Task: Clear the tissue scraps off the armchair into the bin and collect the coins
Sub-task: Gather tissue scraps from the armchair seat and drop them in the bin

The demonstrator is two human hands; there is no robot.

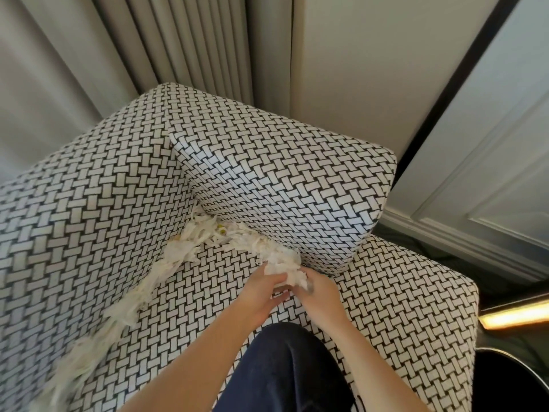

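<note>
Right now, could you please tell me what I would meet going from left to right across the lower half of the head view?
scraps → left hand → right hand → bin

Left forearm (pixel 193 358): bare.
Right forearm (pixel 371 358): bare.
Knee (pixel 282 361): dark navy trousers, possibly denim; weave too blurred to tell.

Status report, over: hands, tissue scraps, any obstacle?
Left hand and right hand pinch one white shredded tissue wad. More white scraps along black-and-white woven armchair crease. No obstacle seen.
</note>
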